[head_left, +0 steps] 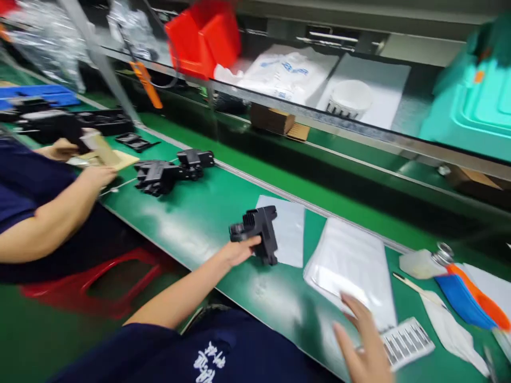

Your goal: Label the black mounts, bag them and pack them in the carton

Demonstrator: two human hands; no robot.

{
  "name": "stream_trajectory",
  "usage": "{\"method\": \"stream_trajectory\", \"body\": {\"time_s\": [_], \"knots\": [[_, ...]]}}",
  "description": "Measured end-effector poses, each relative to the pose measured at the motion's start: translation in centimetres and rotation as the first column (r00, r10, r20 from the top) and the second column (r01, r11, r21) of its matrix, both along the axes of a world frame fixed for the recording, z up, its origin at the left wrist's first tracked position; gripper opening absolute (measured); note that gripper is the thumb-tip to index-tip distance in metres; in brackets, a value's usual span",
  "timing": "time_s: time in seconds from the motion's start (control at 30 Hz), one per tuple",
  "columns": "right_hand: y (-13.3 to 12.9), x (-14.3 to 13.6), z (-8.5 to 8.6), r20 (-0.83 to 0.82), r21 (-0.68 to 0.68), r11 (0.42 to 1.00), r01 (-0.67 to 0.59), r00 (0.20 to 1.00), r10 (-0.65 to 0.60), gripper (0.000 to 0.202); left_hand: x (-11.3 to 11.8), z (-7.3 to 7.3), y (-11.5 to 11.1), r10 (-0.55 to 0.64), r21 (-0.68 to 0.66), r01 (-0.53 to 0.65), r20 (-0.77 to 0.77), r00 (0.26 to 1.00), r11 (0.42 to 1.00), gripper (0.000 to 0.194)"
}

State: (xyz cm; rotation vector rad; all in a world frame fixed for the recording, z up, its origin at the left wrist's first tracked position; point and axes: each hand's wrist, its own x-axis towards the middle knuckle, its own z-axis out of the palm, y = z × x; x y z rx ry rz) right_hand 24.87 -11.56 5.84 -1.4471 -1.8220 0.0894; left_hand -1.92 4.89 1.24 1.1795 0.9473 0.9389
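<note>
We are holding a black part [266, 229] in our left hand [239, 252], above the green workbench [187, 223] and overlapping a pale sheet [289, 229] in our view. Our left digits are bending partway around it, with 1 lying along its near face; the rest of the grip is hiding from us. For handling it well, we are judging that a firm hold on the solid body, away from the ribbed end, is serving better than a pinch at 1 edge. Our right hand [365, 343] is hanging well apart from the part, blurred, thumb and fingers spreading wide with nothing visible in their grasp. It is hovering nearest to a stack of plastic bags [355, 255] and a white card [413, 340] with dark marks; we are judging that light fingertips are suiting such slick film. Farther right, a brush [411, 283] and a bottle [417, 264] are lying. To the left, 2 more black assemblies [155, 175] are resting close together, and beyond them we are seeing a co-worker's hand [98, 176]. Above, a shelf is carrying a red bin [203, 42] and a teal bin [475, 101]
</note>
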Motion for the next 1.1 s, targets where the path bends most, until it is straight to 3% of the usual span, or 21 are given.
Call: {"method": "stream_trajectory", "body": {"time_s": [0.07, 0.13, 0.27, 0.33, 0.4, 0.47, 0.53, 0.6, 0.63, 0.7, 0.77, 0.8, 0.87, 0.97, 1.03, 1.1], "knots": [[-0.1, -2.6, -0.1, 0.087, -0.048, 0.998, 0.036, 0.996, -0.031, 0.066, 4.0, 0.0, -2.7, -0.165, -0.11, 0.196, 0.242, 0.956, 0.974, 0.065], [0.8, -4.2, -0.3, 0.102, -0.102, 0.993, 0.064, 0.993, -0.053, 0.08, 6.4, 0.7, -4.3, -0.254, -0.18, 0.346, 0.396, 0.882, 0.921, 0.058], [0.9, -3.5, -0.1, 0.147, -0.138, 0.981, 0.136, 0.982, -0.115, 0.071, 7.0, 2.8, -3.8, -0.455, -0.187, 0.598, 0.486, 0.746, 0.78, 0.065], [0.0, -2.5, 0.3, 0.268, -0.115, 0.988, 0.106, 0.961, -0.072, 0.064, 6.7, 3.4, -2.8, -0.573, -0.139, 0.67, 0.412, 0.709, 0.729, 0.068], [-1.0, -1.6, 0.7, 0.378, -0.094, 0.994, 0.062, 0.925, -0.022, 0.059, 6.9, 3.5, -2.4, -0.615, -0.068, 0.638, 0.21, 0.76, 0.767, 0.066], [-1.6, -0.8, 1.0, 0.375, -0.111, 0.994, 0.022, 0.927, 0.021, 0.052, 7.3, 3.3, -2.7, -0.55, 0.022, 0.55, 0.007, 0.835, 0.835, 0.063], [-2.0, 0.2, 0.8, 0.194, -0.126, 0.988, 0.092, 0.979, -0.066, 0.045, 7.5, 3.1, -3.5, -0.47, 0.084, 0.479, -0.107, 0.876, 0.874, 0.064], [-2.1, 1.3, 0.1, -0.13, -0.239, 0.948, 0.212, 0.96, -0.248, 0.046, 7.3, 3.1, -4.1, -0.413, 0.13, 0.438, -0.183, 0.892, 0.889, 0.066], [-2.1, 1.8, -0.5, -0.301, -0.346, 0.915, 0.209, 0.899, -0.319, 0.05, 7.0, 3.2, -4.3, -0.394, 0.156, 0.433, -0.227, 0.891, 0.888, 0.067], [-1.9, 2.4, -1.6, -0.565, -0.528, 0.848, 0.042, 0.728, -0.387, 0.053, 6.4, 3.4, -4.4, -0.387, 0.207, 0.462, -0.319, 0.865, 0.862, 0.069], [-1.6, 2.5, -2.5, -0.696, -0.555, 0.824, -0.115, 0.607, -0.384, 0.048, 6.1, 3.6, -4.3, -0.403, 0.232, 0.506, -0.376, 0.834, 0.831, 0.072], [-1.6, 2.4, -2.6, -0.71, -0.535, 0.837, -0.11, 0.596, -0.376, 0.044, 6.1, 3.5, -4.2, -0.405, 0.231, 0.506, -0.372, 0.835, 0.831, 0.073], [-1.6, 2.2, -2.5, -0.649, -0.451, 0.892, -0.016, 0.692, -0.315, 0.033, 6.5, 3.0, -4.0, -0.396, 0.19, 0.458, -0.289, 0.871, 0.868, 0.072], [-2.2, 2.4, -1.7, -0.4, -0.249, 0.966, 0.065, 0.902, -0.164, 0.019, 7.5, 2.0, -3.9, -0.421, 0.01, 0.422, -0.039, 0.906, 0.907, 0.067], [-2.7, 3.1, -1.5, -0.267, -0.177, 0.981, 0.077, 0.956, -0.123, 0.017, 7.9, 1.7, -4.0, -0.448, -0.051, 0.452, 0.077, 0.891, 0.891, 0.065], [-3.1, 4.0, -1.9, -0.237, -0.173, 0.978, 0.119, 0.958, -0.158, 0.023, 8.0, 1.9, -4.2, -0.475, 0.015, 0.475, 0.061, 0.878, 0.88, 0.069]]}}
